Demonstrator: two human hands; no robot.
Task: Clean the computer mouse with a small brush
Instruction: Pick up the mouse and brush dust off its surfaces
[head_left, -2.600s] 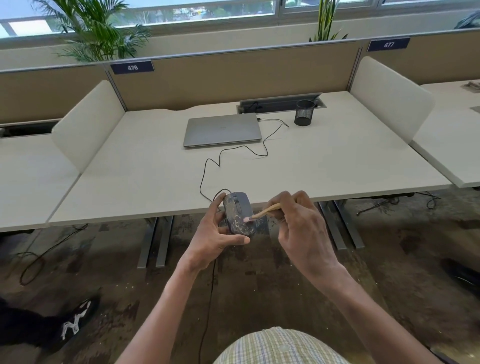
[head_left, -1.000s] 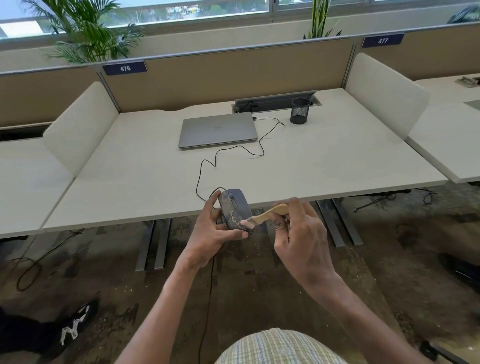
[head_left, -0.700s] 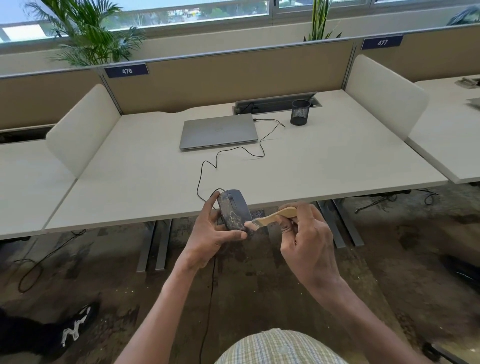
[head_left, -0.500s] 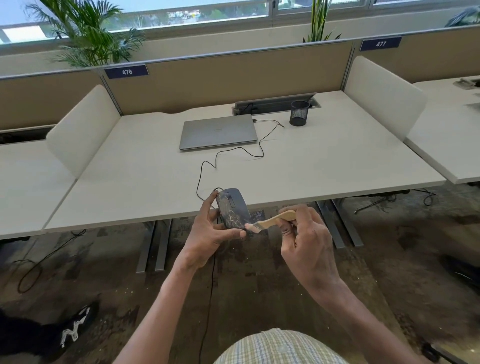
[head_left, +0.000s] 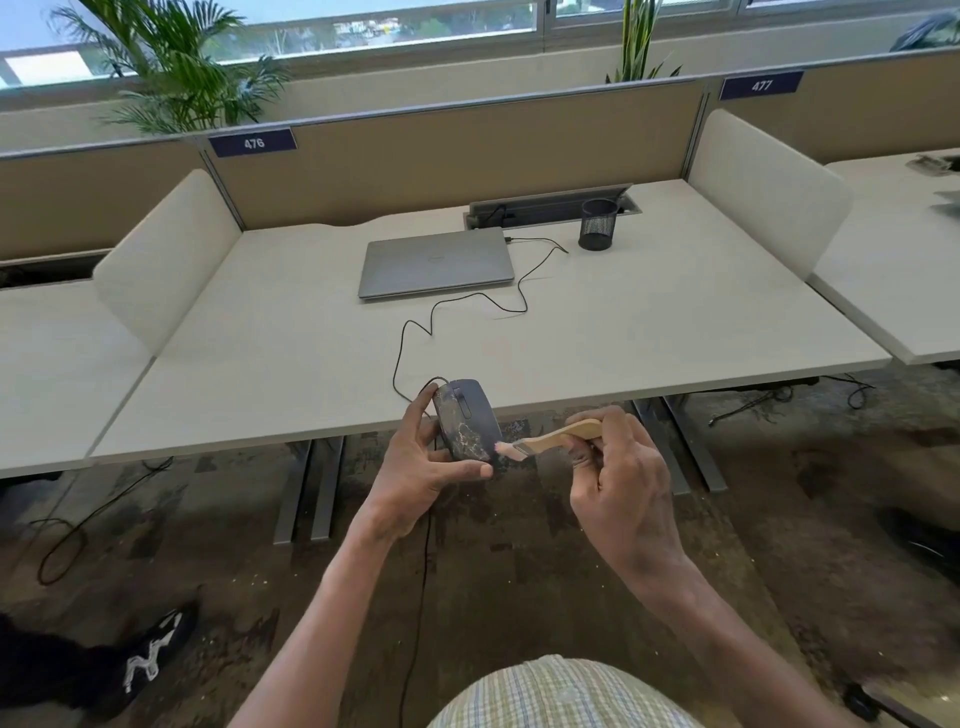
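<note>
While the mouse (head_left: 466, 420) is being held off the near desk (head_left: 649, 332) edge, it is being gripped by the left hand (head_left: 422, 467), thumb curled under its rear, fingers at its left side. The brush (head_left: 550, 437) is being pinched by the right hand (head_left: 618, 478), fingers curled round the wooden handle. Bristles are being pressed against the mouse's right rear side. Its cable (head_left: 415, 332) is being trailed across the desk toward the laptop (head_left: 435, 262).

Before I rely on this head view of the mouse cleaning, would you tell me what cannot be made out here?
- Underside and far side of the mouse: turned away and covered by the left hand.
- Rear of the brush handle: wrapped inside the right hand.
- Bristle contact with the mouse: too small to confirm.
- Where the laptop cable ends: hidden in the desk's cable tray.
- Inside of the pen cup: dark mesh, unreadable.
</note>
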